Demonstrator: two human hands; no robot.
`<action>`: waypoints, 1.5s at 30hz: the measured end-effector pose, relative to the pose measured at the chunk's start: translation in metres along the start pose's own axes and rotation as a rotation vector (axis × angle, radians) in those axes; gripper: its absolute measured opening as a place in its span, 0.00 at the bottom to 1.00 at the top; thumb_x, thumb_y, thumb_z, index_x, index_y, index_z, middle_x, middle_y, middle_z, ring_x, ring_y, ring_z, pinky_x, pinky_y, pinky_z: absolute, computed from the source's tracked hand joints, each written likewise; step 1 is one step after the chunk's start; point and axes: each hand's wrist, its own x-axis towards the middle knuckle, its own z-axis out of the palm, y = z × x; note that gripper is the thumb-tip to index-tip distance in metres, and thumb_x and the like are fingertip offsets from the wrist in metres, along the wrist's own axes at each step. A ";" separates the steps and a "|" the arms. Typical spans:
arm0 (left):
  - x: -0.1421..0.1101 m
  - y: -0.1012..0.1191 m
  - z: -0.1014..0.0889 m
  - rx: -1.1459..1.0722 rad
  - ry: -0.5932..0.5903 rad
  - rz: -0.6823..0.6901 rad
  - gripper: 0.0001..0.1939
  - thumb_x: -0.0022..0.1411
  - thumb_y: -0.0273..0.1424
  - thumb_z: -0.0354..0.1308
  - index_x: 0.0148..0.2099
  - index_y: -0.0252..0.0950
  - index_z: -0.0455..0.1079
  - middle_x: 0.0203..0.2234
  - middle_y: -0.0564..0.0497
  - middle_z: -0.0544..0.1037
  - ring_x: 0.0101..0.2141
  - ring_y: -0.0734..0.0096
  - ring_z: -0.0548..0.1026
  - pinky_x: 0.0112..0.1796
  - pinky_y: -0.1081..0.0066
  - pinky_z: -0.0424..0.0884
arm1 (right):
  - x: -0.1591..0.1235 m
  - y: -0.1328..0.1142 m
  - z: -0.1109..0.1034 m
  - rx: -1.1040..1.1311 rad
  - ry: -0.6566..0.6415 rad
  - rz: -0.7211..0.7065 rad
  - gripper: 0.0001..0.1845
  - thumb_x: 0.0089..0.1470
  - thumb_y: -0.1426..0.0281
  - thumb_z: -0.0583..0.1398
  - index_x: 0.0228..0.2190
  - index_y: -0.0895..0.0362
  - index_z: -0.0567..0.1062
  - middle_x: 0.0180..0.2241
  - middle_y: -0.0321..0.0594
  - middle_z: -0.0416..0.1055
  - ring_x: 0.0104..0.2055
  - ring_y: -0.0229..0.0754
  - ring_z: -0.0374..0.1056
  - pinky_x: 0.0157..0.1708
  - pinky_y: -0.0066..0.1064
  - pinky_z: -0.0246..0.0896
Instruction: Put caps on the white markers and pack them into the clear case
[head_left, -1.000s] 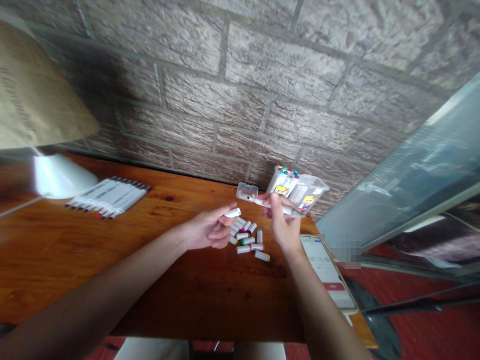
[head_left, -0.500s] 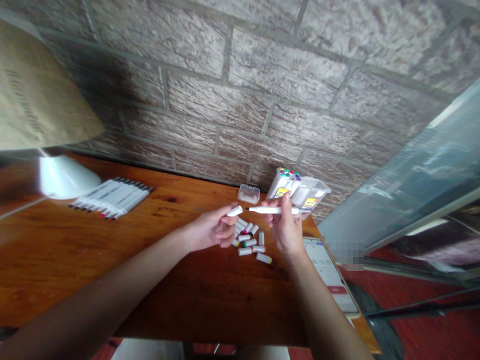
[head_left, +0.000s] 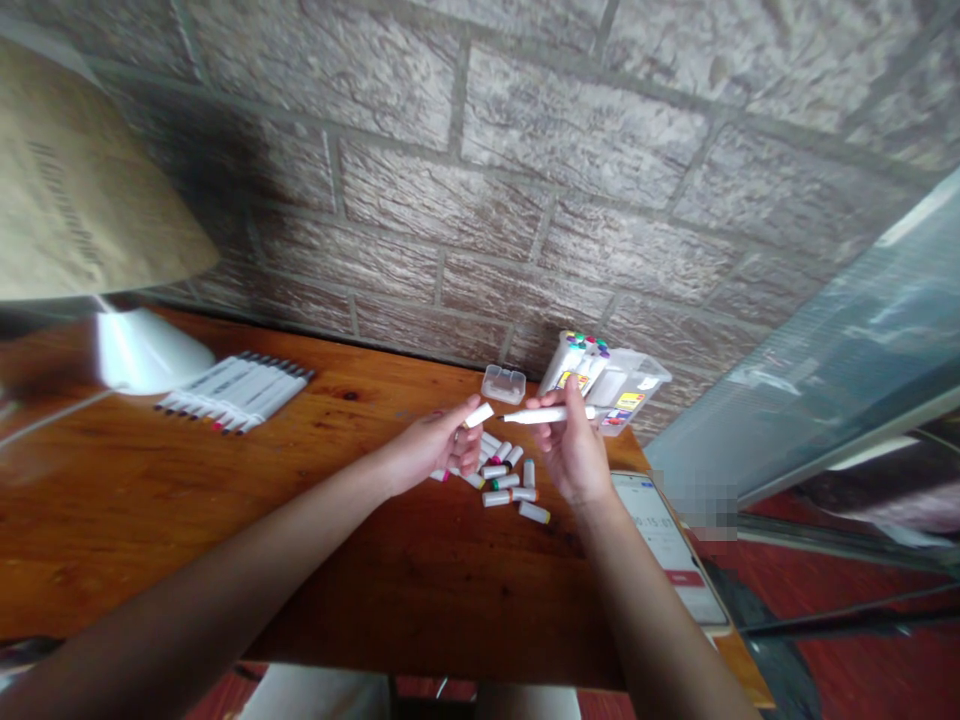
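Between thumb and fingers, my left hand [head_left: 435,448] pinches a white marker cap [head_left: 478,415]. My right hand [head_left: 571,445] grips an uncapped white marker [head_left: 551,414], held roughly level with its dark tip pointing left. A small gap separates that tip from the cap. Below the hands, several loose white caps [head_left: 496,498] with coloured ends lie scattered on the wooden table [head_left: 360,590]. Part of that pile is hidden behind my left fingers.
Several capped markers [head_left: 240,392] lie in a row at left, beside a lamp [head_left: 146,350]. At the back are a small clear box [head_left: 503,384] and an open plastic case [head_left: 634,385] with upright markers [head_left: 571,365]. A phone [head_left: 675,550] rests at the table's right edge, near a glass panel [head_left: 810,310].
The whole view has shifted slightly, moving things a little to the right. Both hands keep their holds, and the cap and marker tip stay apart.
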 end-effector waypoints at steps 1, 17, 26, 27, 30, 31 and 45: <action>0.000 -0.001 -0.001 0.019 0.024 0.018 0.28 0.57 0.55 0.59 0.24 0.36 0.59 0.14 0.58 0.64 0.16 0.77 0.64 0.21 0.75 0.62 | 0.001 -0.001 -0.001 0.035 0.014 0.009 0.22 0.43 0.52 0.71 0.22 0.57 0.74 0.23 0.37 0.76 0.16 0.27 0.58 0.12 0.19 0.50; 0.000 0.001 -0.003 0.140 0.142 0.250 0.28 0.52 0.53 0.66 0.39 0.33 0.68 0.29 0.50 0.80 0.19 0.82 0.69 0.23 0.77 0.65 | 0.000 -0.001 -0.001 0.028 -0.047 0.045 0.19 0.36 0.60 0.76 0.30 0.55 0.81 0.27 0.33 0.77 0.20 0.28 0.67 0.15 0.17 0.60; 0.003 -0.004 -0.007 0.214 0.131 0.244 0.26 0.57 0.51 0.63 0.43 0.32 0.69 0.35 0.45 0.83 0.20 0.82 0.71 0.24 0.77 0.66 | 0.002 0.000 -0.002 0.039 -0.006 0.041 0.21 0.37 0.55 0.74 0.28 0.57 0.80 0.19 0.32 0.73 0.18 0.29 0.66 0.14 0.16 0.61; 0.003 -0.004 -0.007 0.212 0.129 0.247 0.25 0.58 0.50 0.63 0.43 0.33 0.70 0.36 0.45 0.83 0.20 0.82 0.71 0.25 0.77 0.67 | 0.003 -0.001 -0.002 0.055 0.002 0.040 0.21 0.38 0.55 0.74 0.28 0.57 0.79 0.19 0.31 0.73 0.17 0.29 0.66 0.14 0.16 0.61; 0.001 -0.003 -0.006 0.213 0.131 0.257 0.22 0.57 0.47 0.65 0.42 0.33 0.70 0.37 0.46 0.83 0.20 0.82 0.71 0.25 0.77 0.66 | 0.004 -0.002 -0.002 0.080 0.019 0.068 0.22 0.41 0.52 0.72 0.29 0.57 0.78 0.20 0.33 0.75 0.17 0.30 0.68 0.14 0.17 0.62; 0.000 -0.003 -0.005 0.218 0.140 0.263 0.21 0.57 0.46 0.66 0.42 0.33 0.70 0.37 0.46 0.83 0.21 0.83 0.71 0.24 0.78 0.66 | 0.005 -0.002 -0.002 0.084 0.018 0.077 0.22 0.42 0.51 0.72 0.29 0.57 0.78 0.21 0.35 0.76 0.19 0.31 0.69 0.14 0.18 0.63; -0.005 0.000 0.001 0.316 0.149 0.229 0.24 0.56 0.45 0.66 0.49 0.33 0.71 0.45 0.42 0.82 0.23 0.78 0.74 0.26 0.75 0.70 | -0.003 0.000 0.001 0.032 -0.103 -0.112 0.14 0.42 0.62 0.73 0.30 0.55 0.78 0.23 0.32 0.74 0.22 0.32 0.67 0.19 0.21 0.62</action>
